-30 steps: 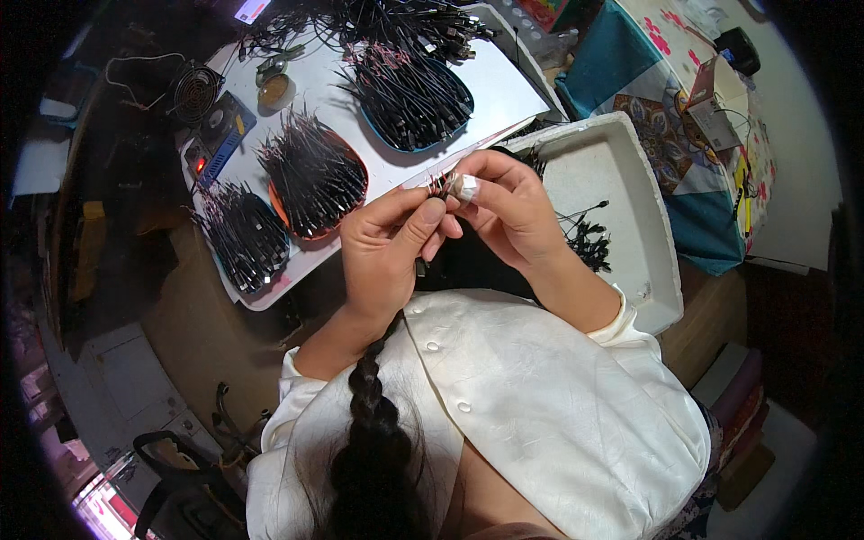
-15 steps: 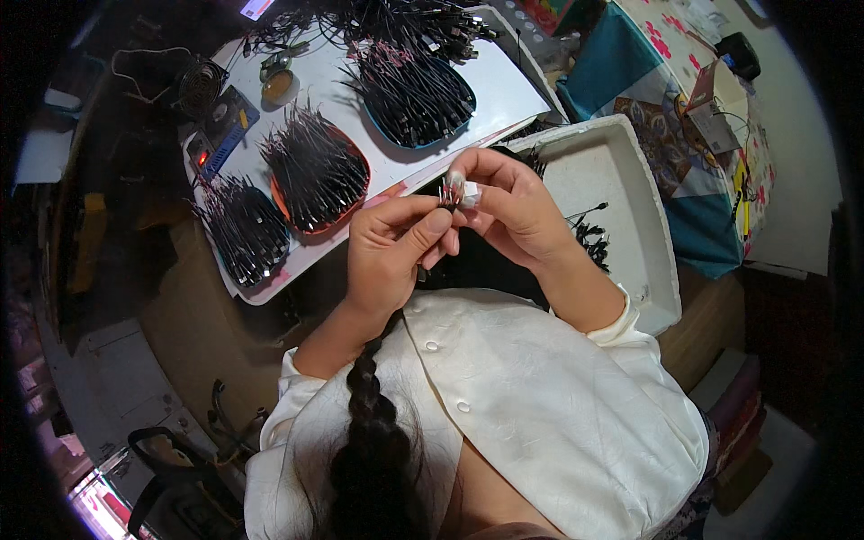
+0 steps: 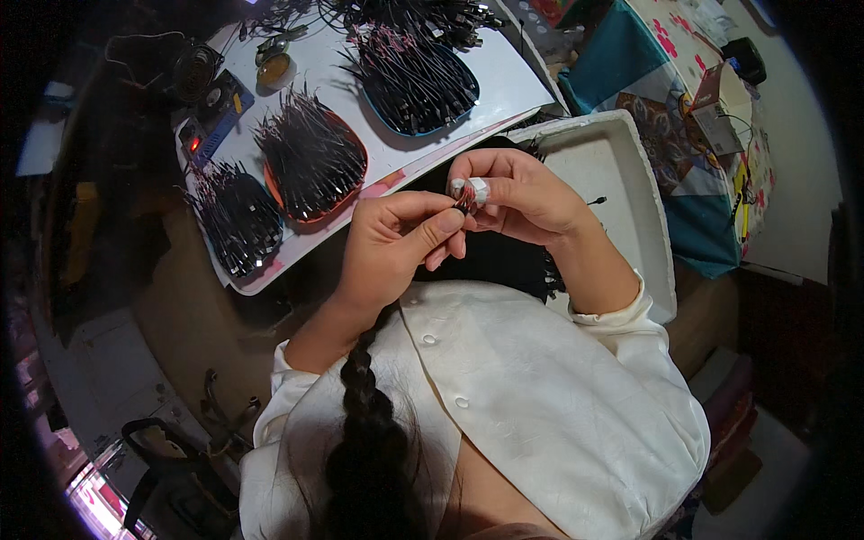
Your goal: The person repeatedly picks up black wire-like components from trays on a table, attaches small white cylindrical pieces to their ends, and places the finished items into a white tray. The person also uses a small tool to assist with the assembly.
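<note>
My left hand [image 3: 382, 243] pinches a thin black cable between thumb and forefinger, with most of it hidden by the fingers. Fine reddish wire ends [image 3: 465, 196] stick out at its tip. Close against them, my right hand [image 3: 531, 202] has its thumb and forefinger closed on these wire ends. A white wrap [image 3: 479, 189] covers part of a right-hand digit. Both hands meet in front of my chest, above a dark cloth [image 3: 504, 261] on my lap.
On the white table [image 3: 513, 85], bundles of black cables [image 3: 315, 166] fill an orange tray [image 3: 364, 160] and a blue tray [image 3: 473, 97]. More cables [image 3: 232, 225] lie left, near a blue device [image 3: 220, 112] with a red light. A white foam box [image 3: 652, 216] stands right.
The view has shifted slightly. Both hands stay together at the wire ends, while the right fingers have turned a little around them. The right forearm has moved slightly outward.
</note>
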Demonstrator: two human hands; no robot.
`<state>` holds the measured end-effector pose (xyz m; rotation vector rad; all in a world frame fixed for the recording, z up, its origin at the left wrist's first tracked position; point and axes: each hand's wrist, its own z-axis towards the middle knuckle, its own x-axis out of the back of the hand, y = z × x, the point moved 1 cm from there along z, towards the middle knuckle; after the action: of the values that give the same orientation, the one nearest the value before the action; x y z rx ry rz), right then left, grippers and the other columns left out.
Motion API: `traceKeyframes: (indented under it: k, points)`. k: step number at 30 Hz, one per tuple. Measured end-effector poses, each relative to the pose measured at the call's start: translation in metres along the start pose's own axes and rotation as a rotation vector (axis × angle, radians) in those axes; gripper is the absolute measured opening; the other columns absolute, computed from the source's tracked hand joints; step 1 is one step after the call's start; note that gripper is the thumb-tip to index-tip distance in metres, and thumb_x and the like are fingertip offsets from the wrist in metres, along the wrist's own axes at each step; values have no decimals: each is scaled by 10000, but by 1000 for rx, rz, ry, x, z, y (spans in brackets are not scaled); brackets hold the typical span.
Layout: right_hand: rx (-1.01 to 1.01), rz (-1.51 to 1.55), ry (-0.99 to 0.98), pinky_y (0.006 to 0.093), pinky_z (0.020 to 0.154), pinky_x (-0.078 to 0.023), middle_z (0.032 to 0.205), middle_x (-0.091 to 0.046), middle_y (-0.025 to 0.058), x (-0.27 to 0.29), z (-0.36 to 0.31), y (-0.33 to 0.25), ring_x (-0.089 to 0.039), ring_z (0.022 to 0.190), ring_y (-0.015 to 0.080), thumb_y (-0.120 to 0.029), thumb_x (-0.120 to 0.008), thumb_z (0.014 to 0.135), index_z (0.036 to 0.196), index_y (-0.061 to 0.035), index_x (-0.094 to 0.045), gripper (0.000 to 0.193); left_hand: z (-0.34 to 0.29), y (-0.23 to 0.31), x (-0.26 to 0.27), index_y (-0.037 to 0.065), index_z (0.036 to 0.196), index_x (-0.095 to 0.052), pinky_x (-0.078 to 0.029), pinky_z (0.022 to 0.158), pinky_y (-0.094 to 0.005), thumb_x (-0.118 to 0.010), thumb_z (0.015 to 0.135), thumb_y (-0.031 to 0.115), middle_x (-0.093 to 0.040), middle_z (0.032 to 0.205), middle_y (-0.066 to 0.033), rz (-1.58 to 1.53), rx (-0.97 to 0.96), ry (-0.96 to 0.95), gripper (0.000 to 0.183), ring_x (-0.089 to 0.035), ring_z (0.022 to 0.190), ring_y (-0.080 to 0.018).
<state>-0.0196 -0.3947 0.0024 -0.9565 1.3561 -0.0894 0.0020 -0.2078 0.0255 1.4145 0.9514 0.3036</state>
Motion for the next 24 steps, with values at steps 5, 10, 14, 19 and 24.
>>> traceKeyframes:
  k: [5, 10, 14, 19, 24]
  points:
    - [-48, -1, 14, 219, 710, -511, 874, -617, 28, 4, 3, 1, -609, 771, 95, -143, -641, 903, 993, -11, -570, 175, 0, 1, 0, -60, 957, -675, -403, 474, -169, -567, 937, 60, -663, 737, -101, 22, 58, 17, 161, -541, 530, -71]
    - [14, -130, 74, 196, 686, -492, 848, -605, 23, 7, 5, 5, -574, 744, 85, -141, -636, 911, 969, -12, -567, 158, 4, -6, 4, -73, 968, -660, -382, 488, -160, -560, 934, 48, -664, 765, -114, -56, 143, 50, 161, -518, 552, -63]
    - [-56, -82, 60, 194, 657, -469, 831, -610, 26, 12, 5, 3, -583, 743, 84, -136, -640, 907, 967, -14, -565, 155, 7, -9, 9, -83, 985, -656, -389, 532, -162, -571, 921, 28, -661, 765, -114, -98, 141, -3, 153, -500, 590, -61]
    - [-193, 283, 0, 277, 643, -541, 764, -623, 63, 8, 12, 28, -667, 644, 191, -142, -683, 845, 974, -28, -507, 246, 1, -10, 13, -96, 994, -657, -405, 536, -176, -579, 903, -6, -663, 779, -130, -116, 127, -21, 150, -529, 600, -79]
    - [46, 63, 103, 250, 685, -530, 902, -598, 41, 8, 12, 36, -625, 759, 126, -143, -686, 860, 1107, -11, -487, 344, -6, -19, 15, -101, 963, -657, -385, 500, -184, -570, 901, -15, -656, 769, -142, -182, 73, 63, 137, -548, 595, -95]
